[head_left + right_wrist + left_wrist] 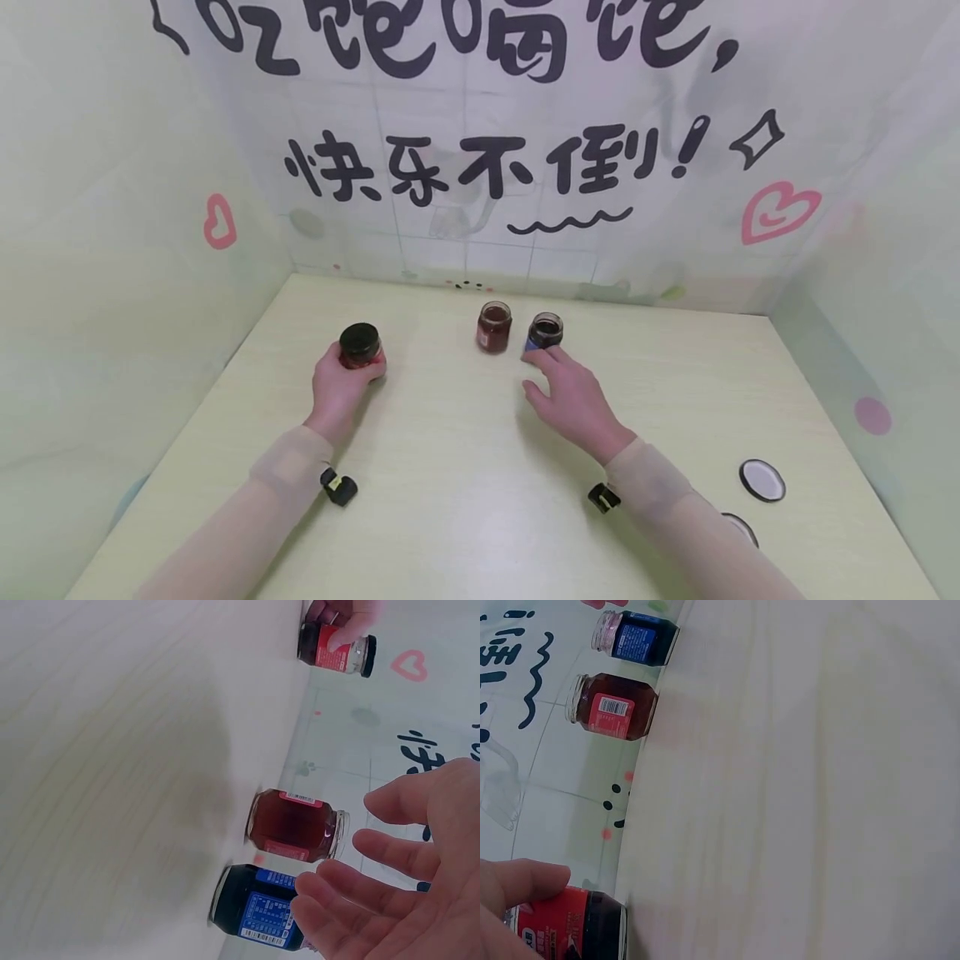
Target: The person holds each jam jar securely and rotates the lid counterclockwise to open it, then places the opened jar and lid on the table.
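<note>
At the left of the table, my left hand (pixel 339 385) grips a glass jar (pixel 362 343) with a red label, dark contents and a black lid; fingers and thumb curl round its sides. In the right wrist view that lidded jar (pixel 335 649) stands upright on the table. My right hand (pixel 572 398) has loosely spread fingers and holds nothing. Just beyond its fingertips stands a lidless dark jar (pixel 546 328) with a blue label; whether they touch, I cannot tell. To that jar's left is another lidless jar (pixel 493 328), reddish-brown inside, with a red label.
Two loose lids lie at the right front: one round lid (pixel 762 481) with its white inside up, and another lid (pixel 741 528) partly hidden by the right sleeve. Printed sheets (pixel 465 242) wall the table (pixel 450 467) at the back and both sides.
</note>
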Motion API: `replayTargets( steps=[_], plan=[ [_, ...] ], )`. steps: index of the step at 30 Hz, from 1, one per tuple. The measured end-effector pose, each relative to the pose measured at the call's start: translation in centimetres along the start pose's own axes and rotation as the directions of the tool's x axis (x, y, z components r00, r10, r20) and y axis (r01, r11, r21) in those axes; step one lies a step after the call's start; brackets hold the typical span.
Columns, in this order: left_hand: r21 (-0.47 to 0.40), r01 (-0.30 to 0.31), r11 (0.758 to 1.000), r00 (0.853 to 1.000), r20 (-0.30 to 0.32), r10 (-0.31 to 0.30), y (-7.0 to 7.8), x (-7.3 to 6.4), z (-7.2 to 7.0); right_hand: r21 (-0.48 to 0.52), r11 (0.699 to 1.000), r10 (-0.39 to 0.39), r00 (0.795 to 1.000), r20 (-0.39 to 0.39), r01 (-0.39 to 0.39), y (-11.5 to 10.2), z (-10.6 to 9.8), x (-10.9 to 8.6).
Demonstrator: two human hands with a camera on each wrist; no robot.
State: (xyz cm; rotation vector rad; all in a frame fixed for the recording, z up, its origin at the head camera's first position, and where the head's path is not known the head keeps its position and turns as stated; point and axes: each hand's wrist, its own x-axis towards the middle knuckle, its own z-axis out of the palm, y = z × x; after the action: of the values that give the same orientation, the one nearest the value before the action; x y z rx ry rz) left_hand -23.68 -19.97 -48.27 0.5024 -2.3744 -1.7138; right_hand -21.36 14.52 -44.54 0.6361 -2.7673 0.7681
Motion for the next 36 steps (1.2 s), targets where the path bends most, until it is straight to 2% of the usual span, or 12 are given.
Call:
replayTargets(
  steps=[6, 14, 22, 27, 36],
  plan=[
    [0.032, -0.021, 0.999, 1.0, 0.002, 0.021, 0.0, 0.4, -0.5, 0.001, 1.0, -0.019, 1.0, 0.0, 0.019, -0.4, 0.0, 0.4],
    [0.093, -0.041, 0.995, 0.999, 0.009, 0.041, 0.0, -0.3, -0.9, 0.009, 1.0, -0.008, 1.0, 0.016, 0.007, -0.9, -0.1, 0.1],
    [0.17, -0.142, 0.975, 0.99, 0.038, 0.138, 1.3, -1.8, -0.8, 0.016, 1.0, -0.001, 1.0, 0.02, 0.0, -1.3, 0.0, -0.1],
    [0.156, -0.193, 0.969, 0.981, 0.049, 0.187, 2.3, -2.8, -0.5, 0.05, 0.999, -0.01, 1.0, -0.001, 0.01, -1.8, -0.3, 0.4],
    [0.133, -0.253, 0.958, 0.966, 0.097, 0.241, 4.0, -5.0, 0.2, 0.109, 0.994, -0.01, 0.999, -0.032, 0.014, -2.3, -1.0, 1.0]
  ],
)
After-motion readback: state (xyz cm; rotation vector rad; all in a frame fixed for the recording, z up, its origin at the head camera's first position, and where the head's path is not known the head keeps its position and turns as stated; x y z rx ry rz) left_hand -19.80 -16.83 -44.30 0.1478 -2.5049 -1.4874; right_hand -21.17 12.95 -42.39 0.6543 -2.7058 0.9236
